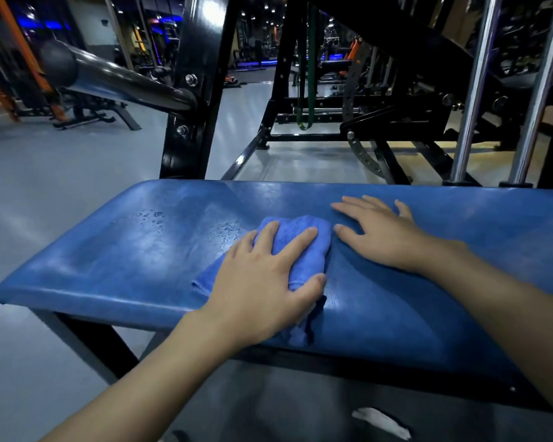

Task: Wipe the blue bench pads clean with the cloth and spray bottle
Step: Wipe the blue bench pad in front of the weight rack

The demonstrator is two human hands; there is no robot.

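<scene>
A long blue bench pad (115, 250) runs across the middle of the view, with spray droplets left of its centre. A folded blue cloth (296, 232) lies on the pad. My left hand (265, 279) presses down on the cloth, fingers spread over it and thumb against its right edge. To the right of the cloth my right hand (377, 232) rests flat on the bare pad with straight fingers. No spray bottle is in view.
A black upright post (192, 90) and a dark horizontal bar (115, 79) rise behind the pad's left part. Two chrome guide rods (505, 90) stand at the back right. The black bench leg (90, 342) meets a grey floor (29, 193).
</scene>
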